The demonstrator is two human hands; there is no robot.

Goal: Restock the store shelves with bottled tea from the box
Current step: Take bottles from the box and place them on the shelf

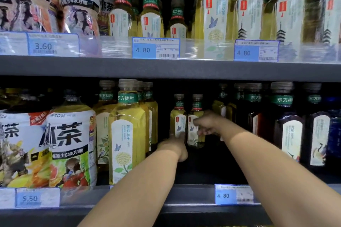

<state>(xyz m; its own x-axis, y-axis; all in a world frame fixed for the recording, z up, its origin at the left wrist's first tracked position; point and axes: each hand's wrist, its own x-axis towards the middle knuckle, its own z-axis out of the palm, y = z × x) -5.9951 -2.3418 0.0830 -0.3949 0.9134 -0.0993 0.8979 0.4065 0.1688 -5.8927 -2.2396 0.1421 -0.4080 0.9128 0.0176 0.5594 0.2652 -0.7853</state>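
Okay, so on my feed it's tea wall to wall. Green neck bands read 东方树叶 on nearly everything pale yellow. The big bottle (pixel 127 134) at the front of the lower shelf (pixel 184 206) says 茉莉花茶 down its white label, with a butterfly and a flower drawn on it. Far left are fat jugs (pixel 70 145) with 茶 in huge black strokes and 每瓶少6块方糖 underneath. Price tags (pixel 156 48) read 3.60, 4.80 and 4 80 along the upper shelf (pixel 203 69), then 5.50 and 4 80 along the lower one. The dark bottles (pixel 287 129) on the right carry the same 东方树叶 band, but their smaller print is too blurry for me.

Now the hands. Both reach deep into the gap in the lower shelf, where two small yellow bottles stand upright side by side at the back. The left hand (pixel 174 146) is curled round the base of the left bottle (pixel 178 114), with one finger lying up over the label. The right hand (pixel 207 122) wraps the right bottle (pixel 192 139) at mid-height, thumb across the label and fingers curled round the front. The two bottles look to be touching, or just about.
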